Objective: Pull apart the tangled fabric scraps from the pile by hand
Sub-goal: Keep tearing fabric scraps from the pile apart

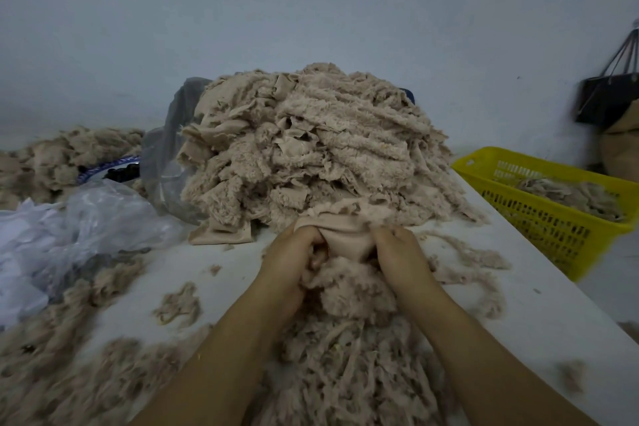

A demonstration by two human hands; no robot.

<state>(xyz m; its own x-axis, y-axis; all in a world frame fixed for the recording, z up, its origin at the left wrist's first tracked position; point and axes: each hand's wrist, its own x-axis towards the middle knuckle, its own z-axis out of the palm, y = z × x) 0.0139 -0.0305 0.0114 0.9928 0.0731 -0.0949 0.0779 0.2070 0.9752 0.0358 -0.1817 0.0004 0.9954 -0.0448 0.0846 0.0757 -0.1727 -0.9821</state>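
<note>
1. 2 bare forearms reach in from the bottom edge over a heap of loose shredded fluff (345, 373) that lies on the white table (539, 328) closest to the viewer.
2. The left hand (294, 252) has its fingers curled round the left edge of 1 beige fabric scrap (345, 235), gripping it tight.
3. The right hand (397, 249) pinches the same scrap at its right edge, fingers bent over the cloth.
4. The scrap is stretched between the 2 hands, its smooth backing facing up. It sits at the foot of the pile, and its far fuzzy edge touches the pile.
5. The pile (311, 149) of tangled beige fleece scraps rises at the middle of the table, just behind the hands, with strips hanging down its front and right side.
6. Small tufts and strands are scattered on the table to both sides of the forearms.
7. On the left lie a crumpled clear plastic bag (86, 218) and, beside the pile, a grey plastic bag (166, 156); a second heap of fluff (69, 156) sits further back.
8. To the right, off the table edge, a yellow slotted basket (539, 221) holds some fluff.
9. A black bag (605, 100) hangs on the pale wall (311, 10) at far right.
</note>
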